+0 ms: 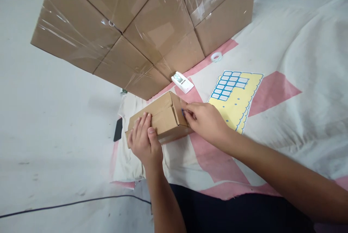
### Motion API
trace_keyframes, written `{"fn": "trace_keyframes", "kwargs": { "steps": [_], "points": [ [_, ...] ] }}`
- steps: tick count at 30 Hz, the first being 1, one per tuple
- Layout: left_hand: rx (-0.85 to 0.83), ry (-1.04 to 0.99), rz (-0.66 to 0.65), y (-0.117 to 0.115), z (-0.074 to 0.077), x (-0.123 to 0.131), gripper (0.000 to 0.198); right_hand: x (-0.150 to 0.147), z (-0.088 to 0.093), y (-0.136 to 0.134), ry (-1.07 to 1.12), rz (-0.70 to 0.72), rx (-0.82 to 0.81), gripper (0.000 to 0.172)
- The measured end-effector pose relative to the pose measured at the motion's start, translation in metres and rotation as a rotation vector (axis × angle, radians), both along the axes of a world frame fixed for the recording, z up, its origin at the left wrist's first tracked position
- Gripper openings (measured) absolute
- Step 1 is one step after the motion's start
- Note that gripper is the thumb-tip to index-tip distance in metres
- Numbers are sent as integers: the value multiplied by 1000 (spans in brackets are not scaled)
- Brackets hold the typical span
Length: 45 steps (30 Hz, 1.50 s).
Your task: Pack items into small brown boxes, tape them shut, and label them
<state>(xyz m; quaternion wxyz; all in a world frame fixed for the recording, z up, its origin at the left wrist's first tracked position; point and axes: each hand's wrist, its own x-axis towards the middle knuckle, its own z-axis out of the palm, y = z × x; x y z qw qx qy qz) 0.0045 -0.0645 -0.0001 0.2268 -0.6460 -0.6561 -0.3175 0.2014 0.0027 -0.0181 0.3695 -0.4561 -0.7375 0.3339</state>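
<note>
A small brown cardboard box (159, 113) lies on the cloth in front of me. My left hand (144, 137) rests over its left end, fingers stretched out across the top. At the box's right end face, my right hand (202, 119) has thumb and index finger closed on a small blue-edged sticky label (183, 112). The label touches or almost touches that face; most of it is hidden behind the fingers. Just right of this hand lies a yellow label sheet (231, 111) with several white, blue-bordered labels left at its top.
Plastic-wrapped stacked cartons (163, 41) stand behind the box. A white handheld device (182, 82) and a roll of clear tape (216, 57) lie near them. A dark phone-like object (117, 130) is at the left edge of the pink-and-white cloth (293, 128). A black cable (81, 201) crosses the lower left.
</note>
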Motion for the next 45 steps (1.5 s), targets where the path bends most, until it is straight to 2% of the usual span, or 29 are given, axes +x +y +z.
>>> {"fn": "trace_keyframes", "kwargs": {
  "steps": [7, 9, 12, 15, 17, 21, 22, 25, 27, 30, 33, 36, 37, 38, 39, 40, 41, 43, 45],
  "points": [
    [-16, 7, 9, 0, 1, -2, 46, 28, 15, -2, 75, 288, -142, 18],
    [-20, 10, 6, 1, 1, -3, 46, 34, 17, -3, 109, 301, -149, 17],
    [-28, 21, 7, 2, 1, -3, 46, 33, 16, -1, 154, 246, -152, 16],
    [-23, 32, 14, 3, 0, -3, 45, 25, 10, 0, 103, 233, -171, 24],
    [-21, 40, 5, 3, -1, -4, 44, 21, 7, -1, 48, 291, -142, 35],
    [-29, 16, -25, 1, 0, -5, 41, 27, 5, -8, -78, 397, -72, 87],
    [-34, 4, -29, 0, 0, -6, 41, 31, 6, -10, -95, 414, -62, 92],
    [-50, -11, -37, -1, 0, -7, 40, 37, 8, -10, -75, 461, -1, 88],
    [-61, -10, -43, -1, 0, -8, 40, 33, 7, -8, -32, 405, 43, 91],
    [-88, -38, -85, -4, 4, -9, 39, 16, 2, -4, 16, 281, 66, 107],
    [-175, -85, -204, -12, 12, -19, 38, 0, -8, -2, 30, 285, 90, 118],
    [-322, -156, -493, -14, 19, -56, 40, -4, -16, -3, 23, 240, 100, 123],
    [-336, -203, -561, -11, 20, -76, 42, -3, -18, -3, 17, 215, 93, 124],
    [-286, -273, -562, -6, 20, -101, 49, -3, -20, -4, 8, 189, 85, 124],
    [-172, -349, -393, 3, 20, -128, 56, -2, -21, -4, -4, 167, 76, 124],
    [-119, -361, -119, 13, 20, -158, 56, -1, -22, -4, -19, 148, 75, 123],
    [-131, -366, 17, 25, 19, -189, 51, -1, -22, -4, -35, 131, 85, 121],
    [-201, -369, 171, 50, 16, -250, 41, -2, -23, -1, -70, 111, 120, 118],
    [-347, -353, 308, 72, 11, -302, 35, -3, -23, 3, -108, 102, 152, 111]
  ]
}}
